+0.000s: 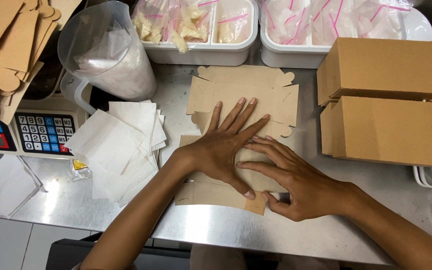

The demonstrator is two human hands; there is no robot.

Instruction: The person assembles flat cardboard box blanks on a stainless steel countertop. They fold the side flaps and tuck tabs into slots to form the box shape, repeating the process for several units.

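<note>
A flat brown cardboard box blank (246, 95) lies on the steel table (296, 235) in the middle of the view. My left hand (223, 142) rests flat on it with its fingers spread toward the far side. Beside it, my right hand (296, 182) presses down on the blank's near part, fingers pointing left and thumb at the near edge. The fingertips of both hands meet over the card. Neither hand grips anything.
Two folded brown boxes (386, 100) stand at the right. A loose pile of white paper sheets (121, 150) lies at the left, beside a clear plastic jug (108, 52) and a scale with keypad (41, 132). White tubs of bagged food (201, 30) line the back. Flat box blanks (6, 45) are stacked at the far left.
</note>
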